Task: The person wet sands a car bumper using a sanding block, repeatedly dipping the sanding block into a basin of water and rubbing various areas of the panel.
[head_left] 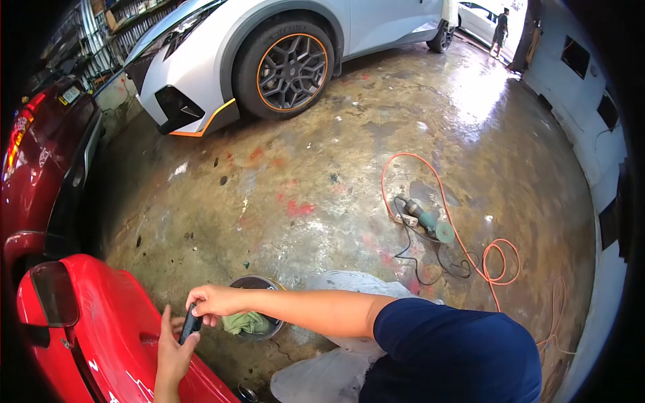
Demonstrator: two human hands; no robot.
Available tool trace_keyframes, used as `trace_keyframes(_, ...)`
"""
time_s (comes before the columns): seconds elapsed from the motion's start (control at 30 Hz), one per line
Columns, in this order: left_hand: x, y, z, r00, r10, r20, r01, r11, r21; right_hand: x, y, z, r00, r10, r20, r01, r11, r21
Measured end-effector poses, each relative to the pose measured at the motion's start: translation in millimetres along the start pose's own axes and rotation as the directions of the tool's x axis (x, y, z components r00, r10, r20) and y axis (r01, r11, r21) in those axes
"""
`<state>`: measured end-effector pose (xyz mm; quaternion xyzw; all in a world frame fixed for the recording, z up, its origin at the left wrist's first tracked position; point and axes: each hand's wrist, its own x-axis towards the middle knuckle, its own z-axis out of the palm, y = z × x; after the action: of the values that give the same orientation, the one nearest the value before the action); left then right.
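Note:
My right hand (213, 301) reaches across from the right and pinches the upper end of a small dark block-like object (191, 325). Around its lower part is my left hand (173, 352), its thumb against one side, some fingers behind and the index finger extended. The exact kind of object cannot be made out. Both hands are above the edge of a glossy red vehicle panel (111, 316) with white markings. Just right of the hands stands a bucket (275, 329) with a green cloth (247, 324) in it, partly covered by my right forearm.
A grey car with an orange-rimmed wheel (293, 72) stands ahead, a dark red car (47, 154) at left. On the stained floor lie a green angle grinder (424, 218), black cord and an orange hose (440, 181). A person (500, 32) stands near the far opening.

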<state>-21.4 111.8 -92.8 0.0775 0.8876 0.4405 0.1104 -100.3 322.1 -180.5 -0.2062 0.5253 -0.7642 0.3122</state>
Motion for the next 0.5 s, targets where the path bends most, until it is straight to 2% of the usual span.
trace_keyframes(0.03, 2.0, -2.8, -1.5, 0.997, -0.008, -0.079, 0.014, 0.997, 0.077, 6.2, 2.2, -4.8, 0.999, 0.033, -0.039, -0.031, 0.999, 0.03)
trace_keyframes(0.1, 2.4, -1.1, -8.4, 0.972, -0.008, -0.233, 0.064, 0.97, 0.236, 18.0, 8.2, -17.4, 0.982, 0.096, -0.163, -0.053, 0.968, 0.247)
trace_keyframes(0.13, 1.3, -1.3, -8.6, 0.949, 0.09, -0.302, 0.037, 0.919, 0.392, 23.4, 9.8, -23.6, 0.966, 0.139, -0.219, -0.059, 0.94, 0.336)
trace_keyframes(0.2, 4.2, -3.9, -16.9, 0.953, 0.07, -0.294, 0.142, 0.756, 0.639, 36.4, 14.9, -36.4, 0.936, 0.21, -0.284, -0.043, 0.865, 0.5)
trace_keyframes(0.23, 2.4, -5.3, -24.5, 0.955, 0.044, -0.293, 0.197, 0.641, 0.742, 44.7, 24.5, -47.3, 0.933, 0.225, -0.28, -0.053, 0.858, 0.511)
trace_keyframes(0.27, 2.0, -15.3, -25.4, 0.94, 0.149, -0.306, 0.171, 0.571, 0.803, 54.2, 35.3, -60.3, 0.933, 0.243, -0.264, -0.073, 0.849, 0.524)
trace_keyframes(0.37, 10.6, -5.2, -18.5, 0.896, 0.299, -0.329, 0.139, 0.514, 0.847, 71.4, 44.1, -80.1, 0.93, 0.318, -0.183, -0.171, 0.818, 0.549)
trace_keyframes(0.43, 18.2, -15.3, -4.3, 0.858, 0.33, -0.394, 0.162, 0.553, 0.817, 73.5, 37.5, -96.0, 0.917, 0.36, -0.174, -0.218, 0.815, 0.537)
trace_keyframes(0.5, 31.8, -20.7, 23.6, 0.868, 0.376, -0.325, 0.079, 0.542, 0.837, 78.4, 40.2, -112.6, 0.901, 0.394, -0.18, -0.24, 0.8, 0.551)
